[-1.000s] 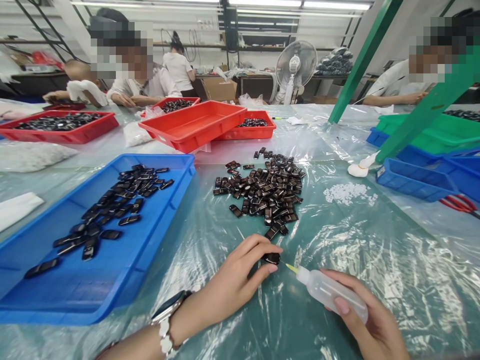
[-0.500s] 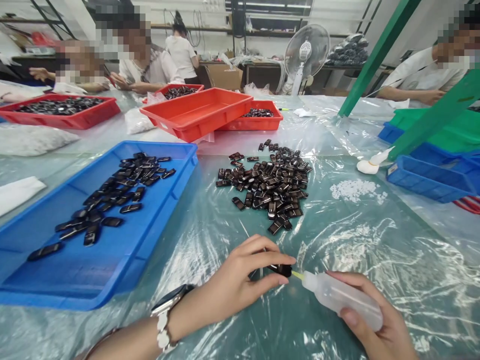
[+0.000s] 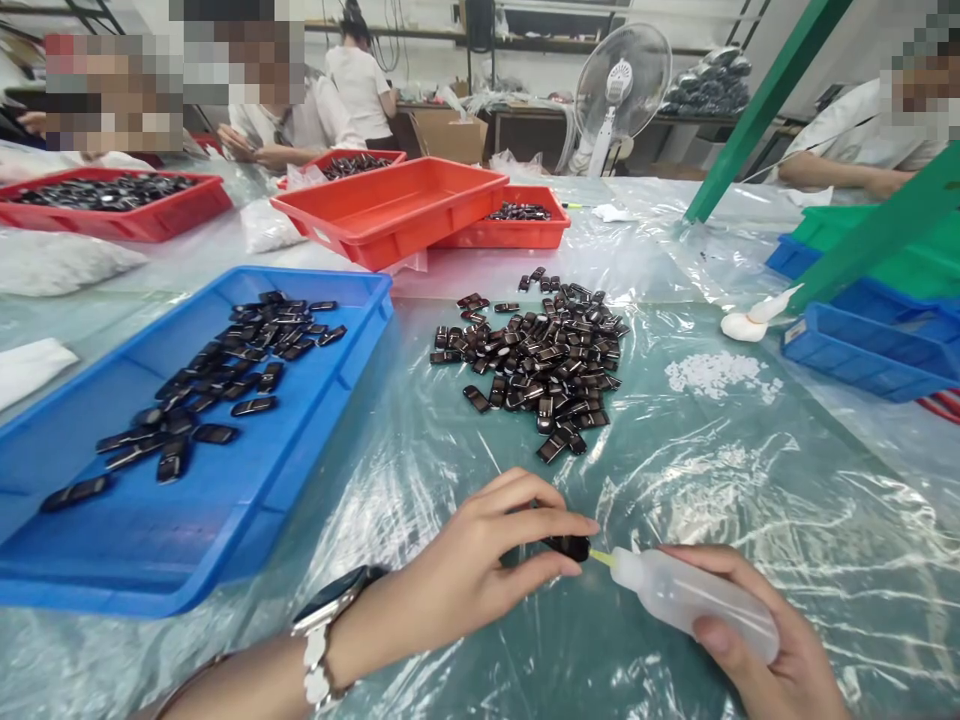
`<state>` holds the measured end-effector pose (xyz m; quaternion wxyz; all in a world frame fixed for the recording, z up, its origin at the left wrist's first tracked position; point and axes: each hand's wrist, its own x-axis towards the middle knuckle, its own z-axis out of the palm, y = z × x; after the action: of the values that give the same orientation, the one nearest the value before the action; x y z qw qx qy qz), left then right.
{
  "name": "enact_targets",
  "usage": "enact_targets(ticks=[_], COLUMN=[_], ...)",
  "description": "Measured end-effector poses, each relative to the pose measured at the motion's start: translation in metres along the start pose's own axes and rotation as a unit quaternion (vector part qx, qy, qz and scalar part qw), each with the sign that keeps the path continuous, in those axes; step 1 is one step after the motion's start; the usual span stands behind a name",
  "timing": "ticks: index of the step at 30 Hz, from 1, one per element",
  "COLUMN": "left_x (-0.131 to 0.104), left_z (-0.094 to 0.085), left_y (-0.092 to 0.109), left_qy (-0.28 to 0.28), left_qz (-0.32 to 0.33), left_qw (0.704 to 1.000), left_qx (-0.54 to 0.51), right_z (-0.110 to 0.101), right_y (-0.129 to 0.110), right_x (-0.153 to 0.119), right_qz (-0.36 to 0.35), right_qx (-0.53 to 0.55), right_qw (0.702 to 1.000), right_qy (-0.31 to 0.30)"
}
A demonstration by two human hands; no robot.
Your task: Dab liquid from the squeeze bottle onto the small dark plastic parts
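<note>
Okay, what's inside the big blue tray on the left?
The blue tray holds black car-shaped pieces, some overlapping, thickest toward the far end. Bare blue shows around them. What lies beneath them is covered, and the tray's near left corner is out of frame.

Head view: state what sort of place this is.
Probably an assembly workshop: a heap of dark car-shaped pieces, a blue tray holding similar ones, and a squeeze bottle.
</note>
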<state>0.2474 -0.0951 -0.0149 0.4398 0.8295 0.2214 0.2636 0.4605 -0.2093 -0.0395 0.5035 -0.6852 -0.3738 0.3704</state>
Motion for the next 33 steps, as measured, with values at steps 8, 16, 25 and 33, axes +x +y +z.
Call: enact_targets(ticks=[8, 16, 25, 33], left_x=[0.002, 0.001, -0.001, 0.003], left_z=[0.000, 0.002, 0.006, -0.001], left_y=[-0.004, -0.003, -0.005, -0.001], left_qy=[-0.007, -0.008, 0.005, 0.022], left_qz=[0.003, -0.002, -0.045, -0.044], left_qw=[1.000, 1.000, 0.999, 0.998], left_qx=[0.010, 0.010, 0.001, -0.025], right_z=[-0.002, -0.002, 0.004, 0.009], right_y=[-0.001, -0.006, -0.001, -0.003], right_x=[0.000, 0.001, -0.003, -0.005], right_qz=[-0.010, -0.002, -0.019, -0.011], right_qx=[-0.003, -0.019, -0.016, -0.020], right_qw=[1.000, 0.999, 1.000, 0.999], right_qy=[-0.015, -0.027, 0.008, 0.035])
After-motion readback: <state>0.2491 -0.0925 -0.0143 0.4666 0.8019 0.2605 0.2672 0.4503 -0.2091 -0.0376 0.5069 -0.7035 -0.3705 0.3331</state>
